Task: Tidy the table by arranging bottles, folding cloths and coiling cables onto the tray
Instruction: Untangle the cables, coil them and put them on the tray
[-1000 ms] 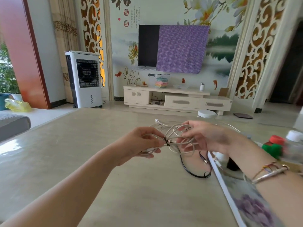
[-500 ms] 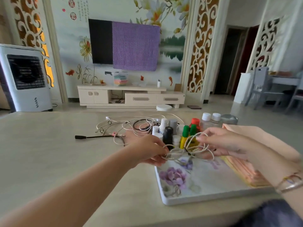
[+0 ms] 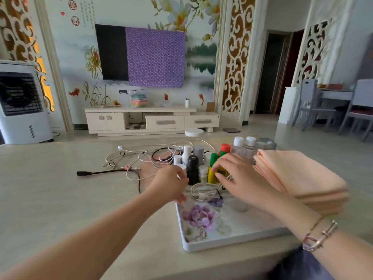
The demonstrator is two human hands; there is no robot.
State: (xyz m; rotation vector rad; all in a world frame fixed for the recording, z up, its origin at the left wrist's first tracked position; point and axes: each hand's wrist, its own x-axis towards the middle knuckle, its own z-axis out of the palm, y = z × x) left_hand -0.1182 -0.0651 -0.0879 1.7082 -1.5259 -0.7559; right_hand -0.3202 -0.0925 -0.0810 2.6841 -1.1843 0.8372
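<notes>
— The table [image 3: 60, 199]?
— Smooth, faintly glossy stone look. The tray [image 3: 222, 242] is shiny plastic with printed flowers.
— And the cloths [image 3: 298, 176]?
— Soft matt peach fabric; the bottles [image 3: 244, 148] are clear plastic, the cables [image 3: 141, 156] rubbery.

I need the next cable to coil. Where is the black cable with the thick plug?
In the head view, the black cable lies on the table left of the tray, beside the white cable tangle, beyond the left hand.

Both hands, left [image 3: 171, 183] and right [image 3: 240, 178], hover over a white coil [image 3: 203, 191] on the tray [image 3: 222, 242], beside bottles [image 3: 192, 168]. Folded cloths [image 3: 298, 178] sit at the tray's right edge. Loose cables [image 3: 137, 158] sprawl on the table [image 3: 60, 199] beyond.
</notes>
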